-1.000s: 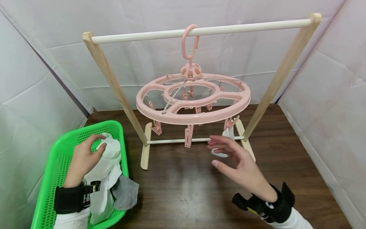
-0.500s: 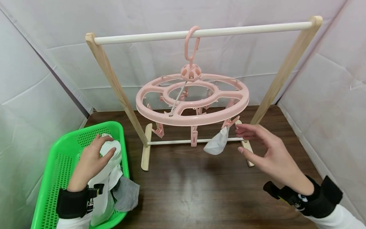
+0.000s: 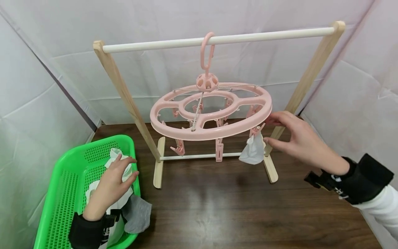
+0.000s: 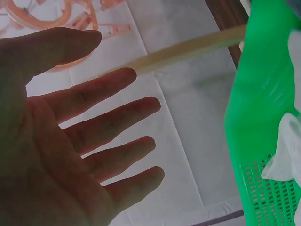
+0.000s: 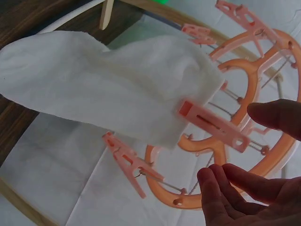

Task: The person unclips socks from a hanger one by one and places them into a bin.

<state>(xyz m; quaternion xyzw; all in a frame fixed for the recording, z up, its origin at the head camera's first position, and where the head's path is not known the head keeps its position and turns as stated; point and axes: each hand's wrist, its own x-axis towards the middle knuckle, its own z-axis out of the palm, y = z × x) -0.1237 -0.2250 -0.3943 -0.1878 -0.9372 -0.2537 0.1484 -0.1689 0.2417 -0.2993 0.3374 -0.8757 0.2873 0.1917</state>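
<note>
A white sock [image 3: 252, 150] hangs from a pink clip [image 5: 214, 126] at the right side of the round pink drying hanger [image 3: 199, 134]. My right hand [image 3: 298, 141] is beside that clip, at the hanger's right rim. In the right wrist view its thumb and fingers stand apart on either side of the clip, pinching nothing. Over the green basket [image 3: 59, 166] hovers my left hand [image 3: 112, 186], palm down. Its fingers show spread and holding nothing in the left wrist view. White socks [image 3: 112, 157] lie beneath it, partly hidden, and a grey sock [image 3: 136, 214] drapes over the basket's right rim.
The hanger hooks over a white rod [image 3: 264, 37] on a wooden stand [image 3: 130, 100]. Several other pink clips dangle from it, among them a front one [image 3: 219, 152]. A lower crossbar [image 3: 192, 156] joins the stand's feet. Pale cloth walls surround the brown tabletop [image 3: 202, 207].
My right hand has moved right, then up to the hanger's rim. The hanger has turned a little and the hung sock has swung. My left hand has shifted right and down over the basket.
</note>
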